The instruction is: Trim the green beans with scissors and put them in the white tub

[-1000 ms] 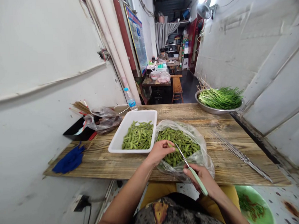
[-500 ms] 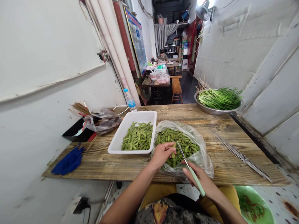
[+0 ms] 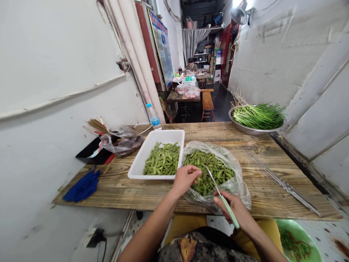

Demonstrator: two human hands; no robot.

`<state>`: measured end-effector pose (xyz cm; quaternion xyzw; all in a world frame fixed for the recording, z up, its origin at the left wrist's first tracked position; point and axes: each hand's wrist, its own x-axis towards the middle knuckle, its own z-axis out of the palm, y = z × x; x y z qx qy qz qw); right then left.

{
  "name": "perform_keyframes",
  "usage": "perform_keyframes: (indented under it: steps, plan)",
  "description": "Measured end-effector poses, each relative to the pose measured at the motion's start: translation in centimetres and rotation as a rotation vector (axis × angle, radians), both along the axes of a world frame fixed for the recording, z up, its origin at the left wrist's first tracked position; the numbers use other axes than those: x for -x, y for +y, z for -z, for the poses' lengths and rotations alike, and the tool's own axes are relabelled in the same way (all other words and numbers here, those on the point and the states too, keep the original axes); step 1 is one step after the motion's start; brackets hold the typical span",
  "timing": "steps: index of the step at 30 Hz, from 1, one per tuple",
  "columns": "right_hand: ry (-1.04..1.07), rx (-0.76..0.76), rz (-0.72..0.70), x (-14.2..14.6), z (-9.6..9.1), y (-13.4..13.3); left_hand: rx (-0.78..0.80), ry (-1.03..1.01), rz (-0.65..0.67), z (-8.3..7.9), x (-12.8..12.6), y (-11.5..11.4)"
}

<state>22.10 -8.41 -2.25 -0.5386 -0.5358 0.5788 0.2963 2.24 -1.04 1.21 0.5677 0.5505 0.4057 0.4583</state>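
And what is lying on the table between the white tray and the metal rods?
In the head view, the open bag of pods lies between the tray and the rods.

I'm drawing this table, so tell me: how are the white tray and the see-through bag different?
The tray is solid white; the bag is clear plastic. The tray has straight, stiff-looking sides; the bag is floppy and crumpled. The tip of the green-handled tool is over the bag, not over the tray. Both hold green pods and sit on the wooden table.
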Motion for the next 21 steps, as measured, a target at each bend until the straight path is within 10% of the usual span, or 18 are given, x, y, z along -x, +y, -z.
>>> perform_keyframes:
  steps: [5,7,12,17,21]
  plan:
    - [0.039,0.004,-0.002,-0.7,0.9,0.1,-0.463,0.539,-0.389,-1.6,4.6,1.4]
    - [0.033,-0.012,0.002,-0.9,0.9,0.0,-0.519,0.722,-0.271,-1.6,4.8,1.2]
    - [0.043,0.009,-0.027,-1.0,0.5,-0.3,-0.41,0.894,0.502,0.4,2.3,-0.4]
    - [0.048,0.028,-0.017,-1.0,0.7,-0.4,-0.418,0.838,0.518,1.0,1.4,-0.5]
    - [0.065,0.037,-0.02,-0.7,1.0,-0.5,-0.366,0.524,0.265,0.9,0.7,0.0]
